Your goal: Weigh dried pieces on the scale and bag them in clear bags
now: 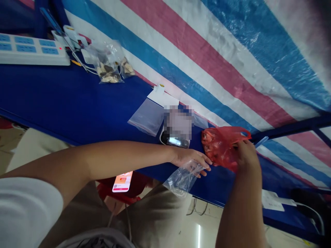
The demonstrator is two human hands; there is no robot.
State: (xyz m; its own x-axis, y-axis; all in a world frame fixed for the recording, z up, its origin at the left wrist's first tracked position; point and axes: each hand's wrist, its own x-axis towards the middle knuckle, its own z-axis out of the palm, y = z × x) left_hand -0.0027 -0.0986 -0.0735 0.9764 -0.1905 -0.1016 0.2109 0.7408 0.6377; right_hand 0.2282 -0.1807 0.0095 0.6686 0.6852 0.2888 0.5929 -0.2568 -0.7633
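Reaching across the blue table [51,93], we bring both hands in over its right half. Our left grip [189,158] is near the near edge, fingers stretched toward the right, with a clear plastic bag [178,182] gathered around them and hanging past that edge; we cannot tell whether the fingers are clamped on it. Our right grip [247,151] is at the mouth of a red plastic bag [222,141], its fingertips hidden, so we cannot tell whether they are apart or together. The red bag sits toward the far edge, to the right of a digital scale [174,141] with a lit display; a blurred patch hides most of the scale's top. Just left of the scale lies a flat zip-lock bag [147,117], with white paper [165,98] behind it at the far edge. Toward the far left corner we see bags of pale dried slices [111,72] beside a power strip [28,51]. Below the near edge, a phone [122,181] shows a lit screen.
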